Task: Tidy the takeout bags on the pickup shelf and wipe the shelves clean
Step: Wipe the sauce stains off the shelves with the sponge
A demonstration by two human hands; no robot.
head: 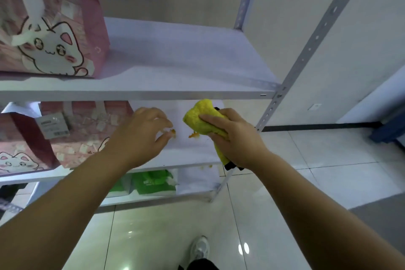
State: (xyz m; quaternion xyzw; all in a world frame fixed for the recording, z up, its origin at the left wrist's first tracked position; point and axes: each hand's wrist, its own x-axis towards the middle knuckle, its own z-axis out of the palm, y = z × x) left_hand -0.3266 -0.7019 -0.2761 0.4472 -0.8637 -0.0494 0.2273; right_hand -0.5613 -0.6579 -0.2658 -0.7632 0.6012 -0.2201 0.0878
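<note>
My right hand [235, 138] grips a yellow cleaning cloth [200, 117] over the right part of the middle shelf [188, 153]. An orange food scrap [194, 135] lies on that shelf just below the cloth. My left hand [142, 136] hovers over the same shelf and pinches a small orange crumb [172, 131] between thumb and fingertips. A pink cat-print takeout bag [50, 35] stands on the upper shelf [186, 61] at the left. A second pink cat bag [72, 136] stands on the middle shelf, left of my left hand.
Green bags [153, 182] sit on the bottom shelf. A few orange crumbs [206, 166] lie at the middle shelf's front edge. Perforated grey metal uprights [306, 50] frame the rack's right side. Pale glossy floor tiles [285, 182] spread to the right, and my shoe [199, 247] shows below.
</note>
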